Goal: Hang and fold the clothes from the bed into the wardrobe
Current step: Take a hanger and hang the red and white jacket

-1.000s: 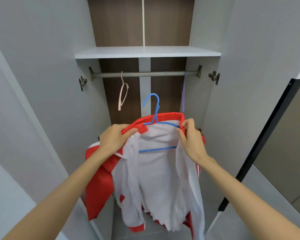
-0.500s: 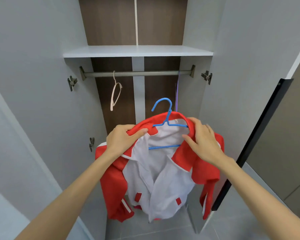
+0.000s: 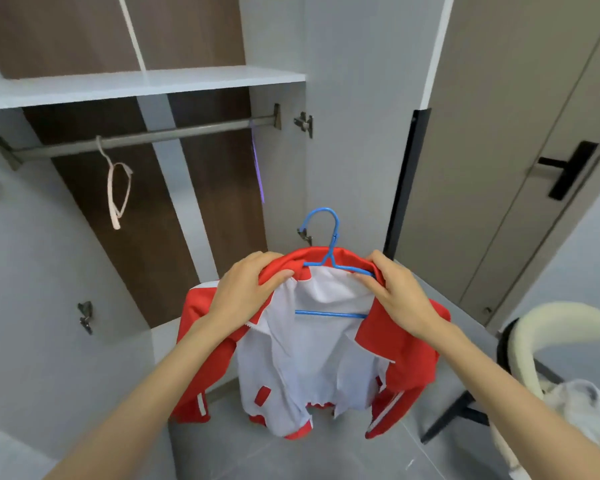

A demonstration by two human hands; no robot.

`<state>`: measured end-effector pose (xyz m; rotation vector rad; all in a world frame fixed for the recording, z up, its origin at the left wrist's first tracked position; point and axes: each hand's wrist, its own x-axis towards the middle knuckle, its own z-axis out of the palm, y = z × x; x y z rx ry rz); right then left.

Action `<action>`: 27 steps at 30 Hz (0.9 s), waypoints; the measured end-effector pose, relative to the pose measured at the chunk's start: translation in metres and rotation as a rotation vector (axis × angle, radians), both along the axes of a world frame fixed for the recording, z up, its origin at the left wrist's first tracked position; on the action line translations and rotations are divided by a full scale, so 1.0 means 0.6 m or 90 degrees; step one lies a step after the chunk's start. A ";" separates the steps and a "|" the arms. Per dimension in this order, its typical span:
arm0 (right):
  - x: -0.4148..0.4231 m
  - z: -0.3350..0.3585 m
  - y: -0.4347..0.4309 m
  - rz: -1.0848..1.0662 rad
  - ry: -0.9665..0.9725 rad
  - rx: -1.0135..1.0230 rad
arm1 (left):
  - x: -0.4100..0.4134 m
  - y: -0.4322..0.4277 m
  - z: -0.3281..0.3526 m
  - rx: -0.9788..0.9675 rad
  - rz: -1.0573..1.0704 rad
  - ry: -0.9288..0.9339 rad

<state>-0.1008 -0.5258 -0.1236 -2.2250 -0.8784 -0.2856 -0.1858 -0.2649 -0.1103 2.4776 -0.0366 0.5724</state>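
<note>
Both hands are curled on a red jacket (image 3: 406, 344) with white lining: its collar is gripped on one side by the left hand (image 3: 246, 289) and on the other by the right hand (image 3: 399, 292). A blue hanger (image 3: 321, 220) is seated inside the shoulders, hook upright. The jacket is held in the air before the open wardrobe (image 3: 284, 174), below the right end of the rail (image 3: 146, 138) and apart from it. A pale hanger (image 3: 116, 188) is hung near the rail's left end.
</note>
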 end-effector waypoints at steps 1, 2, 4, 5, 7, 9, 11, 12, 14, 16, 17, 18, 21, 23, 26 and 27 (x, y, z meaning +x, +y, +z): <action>-0.014 -0.002 -0.020 -0.029 0.004 0.004 | 0.003 -0.013 -0.005 -0.010 -0.030 -0.001; -0.032 -0.003 -0.040 -0.058 0.006 0.008 | 0.005 -0.028 -0.009 -0.018 -0.059 -0.003; -0.072 -0.005 -0.082 -0.110 -0.002 0.011 | 0.008 -0.062 -0.017 -0.029 -0.113 -0.005; -0.091 -0.006 -0.103 -0.137 -0.003 0.006 | 0.009 -0.081 -0.022 -0.035 -0.140 -0.005; -0.131 -0.008 -0.148 -0.194 -0.004 0.006 | 0.011 -0.125 -0.031 -0.049 -0.199 -0.004; -0.170 -0.011 -0.198 -0.245 -0.006 0.017 | 0.012 -0.176 -0.039 -0.057 -0.257 0.001; -0.207 -0.015 -0.247 -0.305 -0.005 0.025 | 0.012 -0.231 -0.043 -0.065 -0.311 0.005; -0.226 -0.017 -0.271 -0.340 -0.005 0.032 | 0.011 -0.259 -0.045 -0.069 -0.340 0.006; -0.262 -0.020 -0.320 -0.406 -0.010 0.062 | 0.008 -0.319 -0.045 -0.072 -0.399 0.010; -0.294 -0.019 -0.370 -0.469 -0.017 0.089 | 0.005 -0.383 -0.045 -0.073 -0.446 0.016; -0.307 -0.019 -0.394 -0.501 -0.023 0.092 | 0.004 -0.414 -0.046 -0.076 -0.466 0.018; -0.320 -0.019 -0.419 -0.530 -0.029 0.092 | 0.005 -0.447 -0.048 -0.079 -0.481 0.020; -0.346 -0.023 -0.495 -0.595 -0.026 0.095 | 0.010 -0.544 -0.056 -0.080 -0.512 0.038; -0.357 -0.030 -0.548 -0.645 -0.020 0.078 | 0.015 -0.610 -0.063 -0.082 -0.531 0.053; -0.362 -0.041 -0.628 -0.689 -0.013 0.058 | 0.026 -0.705 -0.076 -0.094 -0.557 0.070; -0.361 -0.045 -0.655 -0.699 -0.010 0.055 | 0.031 -0.735 -0.082 -0.097 -0.566 0.075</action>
